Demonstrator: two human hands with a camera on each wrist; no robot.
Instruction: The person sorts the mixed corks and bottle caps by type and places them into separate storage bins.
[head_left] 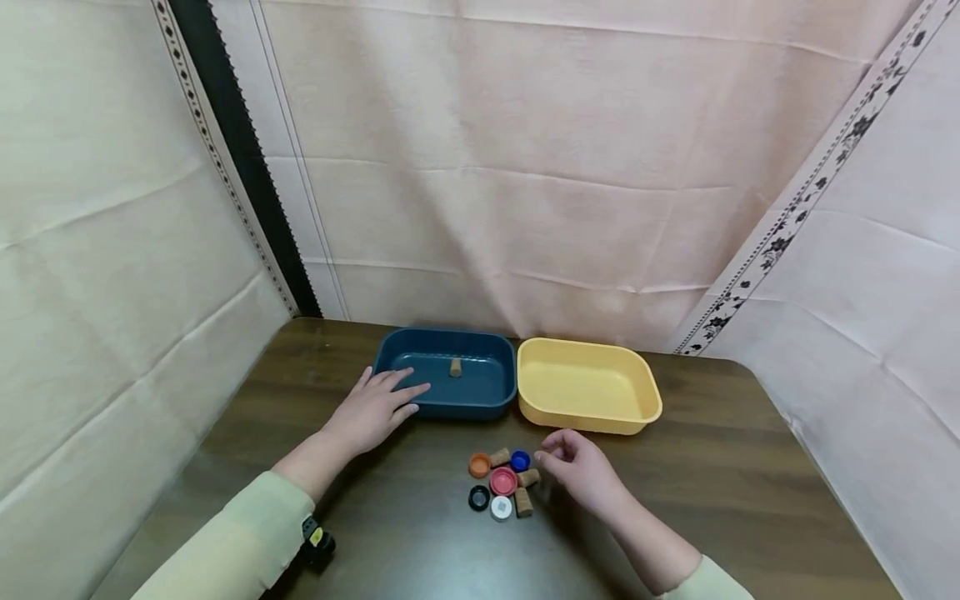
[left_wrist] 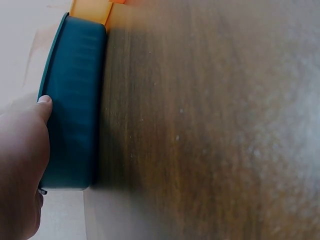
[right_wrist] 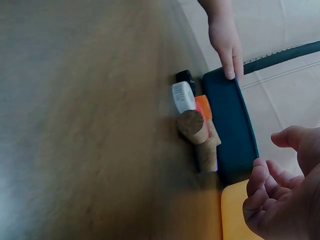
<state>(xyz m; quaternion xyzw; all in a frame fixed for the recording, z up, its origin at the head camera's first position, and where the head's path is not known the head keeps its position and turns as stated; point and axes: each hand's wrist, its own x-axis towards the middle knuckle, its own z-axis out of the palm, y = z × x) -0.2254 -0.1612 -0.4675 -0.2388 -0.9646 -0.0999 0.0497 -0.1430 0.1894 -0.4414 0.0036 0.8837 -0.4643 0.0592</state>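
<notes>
My left hand (head_left: 372, 414) lies over the front left corner of a dark blue plastic tray (head_left: 457, 412), fingers spread. In the left wrist view its thumb (left_wrist: 45, 102) rests at the tray's rim. Inside that tray is one cork (head_left: 455, 367). My right hand (head_left: 583, 473) hovers just right of a small cluster on the table, fingers loosely bent and holding nothing. The cluster has an orange cap (head_left: 479, 466), a blue cap (head_left: 520, 461), a red cap (head_left: 503, 481), a black cap (head_left: 478, 498), a white cap (head_left: 501, 507) and several corks (head_left: 523, 502).
A yellow tray (head_left: 588, 422) sits right beside the blue one, behind my right hand. Both stand on a brown wood-grain table (head_left: 697, 483). Pale cloth (head_left: 525, 208) hangs behind the table and along both sides. A black wrist device (head_left: 318, 542) shows below the left sleeve.
</notes>
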